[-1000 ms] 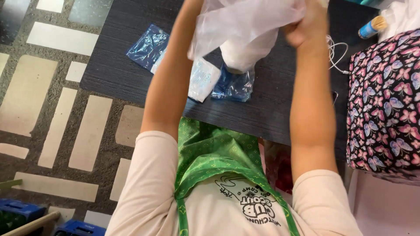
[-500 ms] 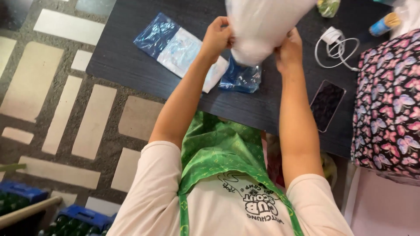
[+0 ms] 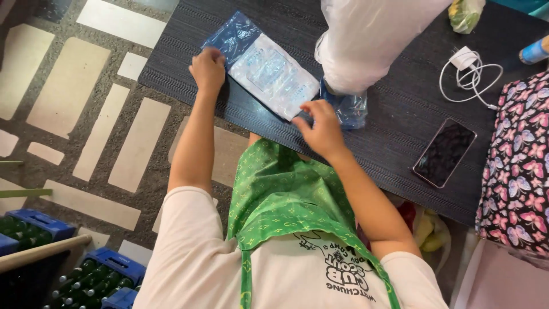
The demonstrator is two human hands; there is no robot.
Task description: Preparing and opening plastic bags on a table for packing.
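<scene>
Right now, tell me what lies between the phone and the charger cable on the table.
Nothing: in the head view, only bare dark table shows between the phone and the white charger cable.
</scene>
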